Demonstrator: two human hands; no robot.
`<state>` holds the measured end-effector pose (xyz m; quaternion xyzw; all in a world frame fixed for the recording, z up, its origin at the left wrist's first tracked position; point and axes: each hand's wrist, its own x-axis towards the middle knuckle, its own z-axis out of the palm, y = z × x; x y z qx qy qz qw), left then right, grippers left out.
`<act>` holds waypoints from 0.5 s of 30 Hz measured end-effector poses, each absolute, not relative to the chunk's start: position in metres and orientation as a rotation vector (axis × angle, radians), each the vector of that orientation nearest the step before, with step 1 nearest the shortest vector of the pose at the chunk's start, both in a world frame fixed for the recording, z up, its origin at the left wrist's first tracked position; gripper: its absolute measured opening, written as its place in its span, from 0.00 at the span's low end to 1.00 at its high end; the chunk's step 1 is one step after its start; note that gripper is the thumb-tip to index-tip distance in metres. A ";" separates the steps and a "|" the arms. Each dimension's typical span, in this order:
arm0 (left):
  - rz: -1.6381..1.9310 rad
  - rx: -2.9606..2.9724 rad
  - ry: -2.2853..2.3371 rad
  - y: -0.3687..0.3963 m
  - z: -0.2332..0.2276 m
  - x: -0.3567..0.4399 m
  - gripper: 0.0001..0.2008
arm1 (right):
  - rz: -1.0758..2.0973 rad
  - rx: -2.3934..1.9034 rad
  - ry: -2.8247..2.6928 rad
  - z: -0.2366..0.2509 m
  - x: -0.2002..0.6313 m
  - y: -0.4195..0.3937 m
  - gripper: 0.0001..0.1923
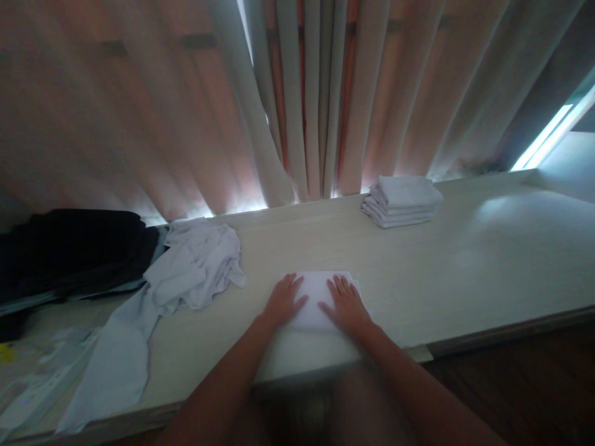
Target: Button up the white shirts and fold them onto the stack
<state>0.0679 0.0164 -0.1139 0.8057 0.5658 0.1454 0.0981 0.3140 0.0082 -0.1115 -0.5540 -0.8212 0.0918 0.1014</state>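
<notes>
A folded white cloth [314,301] lies flat on the pale table in front of me. On its left edge rests my left hand [284,298], palm down with the fingers stretched out. My right hand [346,305] lies flat over the cloth's right side, fingers spread. Neither hand grips the cloth. Layered edges of the fabric show just past the right hand. Whether the cloth is a shirt or a plain piece of linen, I cannot tell.
A stack of folded white cloths [403,201] stands at the back right. Left of me lies a crumpled white cloth [193,266], trailing to the front edge, beside a dark fabric pile [79,251]. A white power strip [41,396] sits at front left. Curtains [307,93] hang behind the table [488,266].
</notes>
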 end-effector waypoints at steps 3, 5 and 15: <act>0.525 2.259 1.569 0.019 -0.112 0.065 0.34 | 0.266 -1.703 -2.402 -0.110 0.314 -0.008 0.43; 0.580 2.152 1.521 0.020 -0.110 0.064 0.31 | 0.239 -1.745 -2.383 -0.107 0.316 -0.025 0.43; 0.945 1.725 1.598 -0.006 -0.060 0.068 0.20 | 0.203 -1.702 -2.449 -0.056 0.323 -0.021 0.31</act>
